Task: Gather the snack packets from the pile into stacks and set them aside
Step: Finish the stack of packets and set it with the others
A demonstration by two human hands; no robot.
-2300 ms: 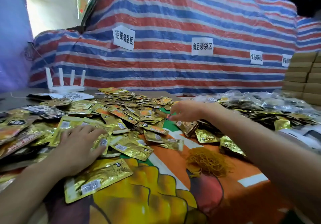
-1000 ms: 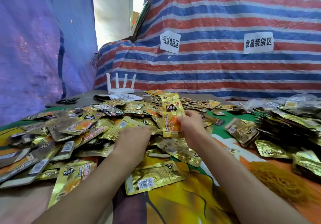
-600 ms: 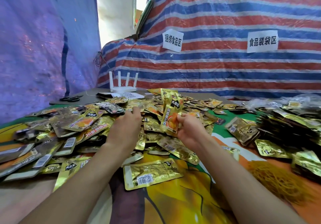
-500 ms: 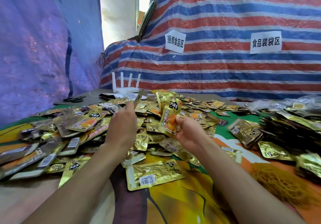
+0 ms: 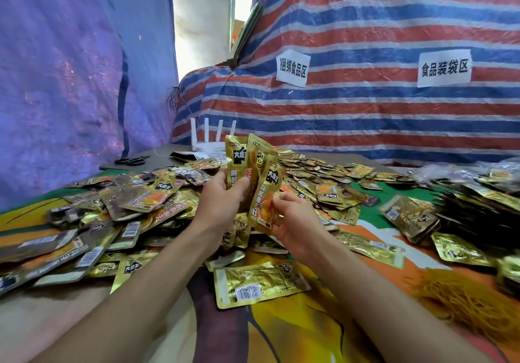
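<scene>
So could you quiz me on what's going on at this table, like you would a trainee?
1. True or false: the left hand lies flat on the pile.
2. What stands behind the pile? A) white router B) kettle C) scale
3. What does the right hand pinch?
Key: 1. False, it grips upright packets. 2. A. 3. The front packet of that bunch, near its lower end.
</scene>
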